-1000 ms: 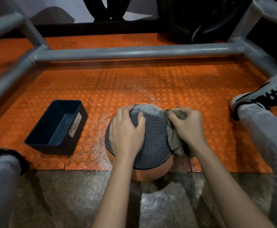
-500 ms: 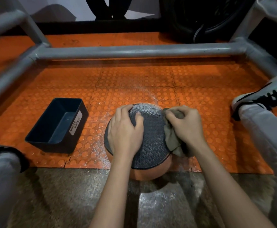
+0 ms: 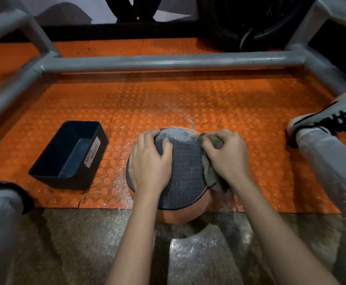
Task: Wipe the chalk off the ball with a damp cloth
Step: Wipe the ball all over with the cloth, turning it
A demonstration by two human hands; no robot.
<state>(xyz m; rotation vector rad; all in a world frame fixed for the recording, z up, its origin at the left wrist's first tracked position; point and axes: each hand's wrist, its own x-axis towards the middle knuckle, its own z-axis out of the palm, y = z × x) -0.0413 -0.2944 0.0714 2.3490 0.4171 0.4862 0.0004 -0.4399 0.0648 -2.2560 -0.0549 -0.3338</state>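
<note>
Ball [image 3: 185, 171] (orange, with a gray textured panel facing up at me) sits on the floor at the near edge of the orange studded mat [image 3: 168, 103], its lower part over the gray concrete floor [image 3: 65, 243]. My left hand [image 3: 149, 161] lies on the ball's upper left, palm down, fingers curled over the gray panel and gripping it. My right hand [image 3: 227, 155] is bunched round an olive cloth [image 3: 210, 175], knuckles up, and presses it against the ball's right side; part of the cloth hangs out below the hand. The two hands are near each other with the gray panel showing between them. White chalk dust specks the mat just left of the ball. Dark bin [image 3: 71, 183] stands on the mat left of the ball, apart from it, with a white label reading WASTE BASKET. A gray pipe frame [image 3: 168, 62] runs across the far side of the mat. My right shoe [image 3: 332, 118], white with black laces, rests on the mat at right, with my light trouser leg [image 3: 332, 161] below it.
</note>
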